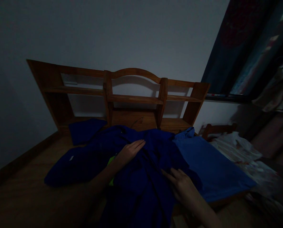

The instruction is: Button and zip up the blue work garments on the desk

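Note:
A dark blue garment [141,177] lies rumpled across the wooden desktop, and its near end hangs toward me. My left hand [131,150] rests on its upper middle with the fingers stretched out flat. Lower and to the right, my right hand [180,183] touches the cloth, index finger extended and the others loosely bent. Nothing shows in either hand's grasp. A bright green patch [111,161] peeks out by my left forearm. To the left spreads more dark blue cloth [67,167] with a small white label. The dim light hides folds and seams.
Behind the cloth stands a wooden shelf unit [134,99] against the wall. A lighter blue cloth [210,161] covers the desk's right side. Beyond it are a wooden chair back [218,128] and white plastic bags [241,148]. A folded dark blue piece [85,129] lies at the back left.

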### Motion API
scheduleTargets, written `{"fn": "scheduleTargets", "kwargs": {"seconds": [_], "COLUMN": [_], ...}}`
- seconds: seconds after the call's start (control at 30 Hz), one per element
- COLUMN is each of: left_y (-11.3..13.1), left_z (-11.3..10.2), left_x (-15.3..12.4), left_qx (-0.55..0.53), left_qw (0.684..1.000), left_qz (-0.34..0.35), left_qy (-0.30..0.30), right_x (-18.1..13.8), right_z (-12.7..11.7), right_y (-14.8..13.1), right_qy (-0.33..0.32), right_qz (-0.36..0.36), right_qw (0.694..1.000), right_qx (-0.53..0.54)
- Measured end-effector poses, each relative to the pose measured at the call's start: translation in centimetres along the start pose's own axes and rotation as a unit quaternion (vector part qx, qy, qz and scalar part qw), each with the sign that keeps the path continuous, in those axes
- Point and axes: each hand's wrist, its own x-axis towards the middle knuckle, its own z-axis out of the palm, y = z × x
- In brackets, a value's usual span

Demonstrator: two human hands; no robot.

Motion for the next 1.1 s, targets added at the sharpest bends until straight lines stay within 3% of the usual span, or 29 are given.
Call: {"fn": "scheduleTargets", "kwargs": {"seconds": [0.1,0.17,0.3,0.33,0.4,0.47,0.5,0.53,0.57,0.67,0.73,0.8,0.87,0.93,1.03,1.1], "left_y": [-0.2,-0.1,0.2,0.3,0.4,0.3,0.2,0.2,0.1,0.1,0.5,0.8,0.9,0.7,0.1,-0.2], "left_z": [0.5,0.6,0.2,0.0,-0.3,-0.4,-0.4,-0.4,-0.3,-0.2,-0.4,-0.8,-1.1,-1.2,-0.8,-0.4], "left_x": [-0.4,-0.5,-0.2,-0.1,0.1,0.3,0.4,0.4,0.4,0.4,0.3,0.2,0.2,0.2,0.0,-0.1], "left_qx": [-0.006,-0.009,0.007,0.018,0.039,0.057,0.063,0.067,0.071,0.076,0.065,0.044,0.030,0.033,0.061,0.082], "left_qw": [1.000,0.999,0.999,0.999,0.999,0.998,0.998,0.997,0.997,0.995,0.994,0.993,0.993,0.995,0.994,0.992], "left_qz": [-0.008,-0.018,-0.044,-0.038,-0.018,0.002,0.009,0.014,0.017,0.003,-0.021,-0.030,-0.017,0.000,0.007,0.006], "left_qy": [0.021,0.030,0.029,0.024,0.017,0.017,0.021,0.029,0.038,0.057,0.080,0.107,0.111,0.097,0.091,0.090], "right_x": [1.4,3.8,10.4,11.9,14.3,15.5,15.6,15.6,15.5,14.8,14.6,14.7,14.9,14.9,14.5,14.1], "right_z": [-2.8,-5.3,-7.5,-7.1,-5.3,-2.5,-1.1,0.3,1.5,3.8,4.1,3.5,2.4,1.1,-0.4,-0.9], "right_y": [-0.4,-0.4,1.1,1.7,3.1,4.5,5.1,5.8,6.4,7.7,7.8,7.4,6.7,6.1,6.3,6.9], "right_qy": [-0.019,0.011,0.098,0.090,-0.004,-0.166,-0.223,-0.240,-0.224,-0.095,-0.017,0.049,0.090,0.066,-0.008,-0.040], "right_qz": [0.027,0.042,0.082,0.091,0.097,0.094,0.098,0.102,0.105,0.111,0.121,0.118,0.102,0.110,0.181,0.222], "right_qw": [0.993,0.988,0.987,0.988,0.987,0.957,0.936,0.927,0.928,0.946,0.933,0.900,0.845,0.775,0.647,0.579], "right_qx": [0.110,0.148,0.101,0.091,0.127,0.221,0.255,0.270,0.277,0.291,0.338,0.417,0.517,0.619,0.741,0.783]}}
